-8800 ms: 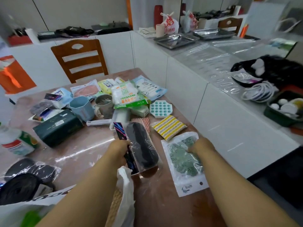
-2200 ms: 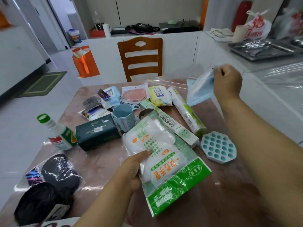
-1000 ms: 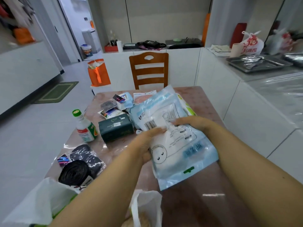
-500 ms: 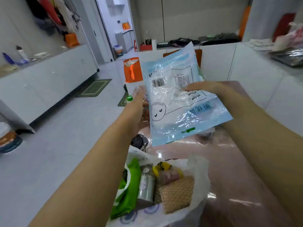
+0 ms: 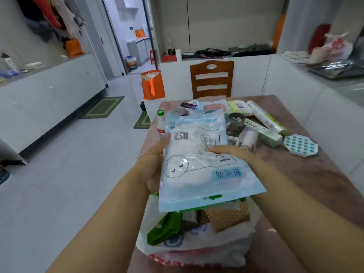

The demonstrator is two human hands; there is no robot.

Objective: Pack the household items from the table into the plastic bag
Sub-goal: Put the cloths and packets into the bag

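Nearest, below both forearms, the white plastic bag (image 5: 199, 245) sits open at the near edge of the table (image 5: 307, 174). Inside it show a green packet (image 5: 165, 227) on the left-hand side and a tan waffle-textured piece (image 5: 226, 215) toward the right hand.

Directly above the bag's mouth, both hands hold a pale blue packet (image 5: 202, 166) printed with a line drawing and a barcode; a green-edged packet (image 5: 212, 204) peeks out just beneath its near edge. The left hand (image 5: 152, 168) grips the packet's left side, fingers behind it and thumb along the edge. The right hand (image 5: 230, 151) lies on top, fingers pressed flat across the printed face. The packet tilts, near end lowest, just over the bag's contents.

Beyond the right hand, a clear cylindrical container (image 5: 247, 139) lies on the table, with a long green-and-white box (image 5: 264, 132) and a teal dimpled tray (image 5: 300, 144) further right. Past those rest a grey cup (image 5: 235, 119), a green-tipped roll (image 5: 266, 117) and a yellow-green packet (image 5: 239, 107).

Beyond the left hand stands a green-capped bottle (image 5: 161, 125), partly hidden by the packet.

Farthest off, a wooden chair (image 5: 211, 79) stands at the table's far end, with an orange bag (image 5: 152, 84) on the floor to its left.
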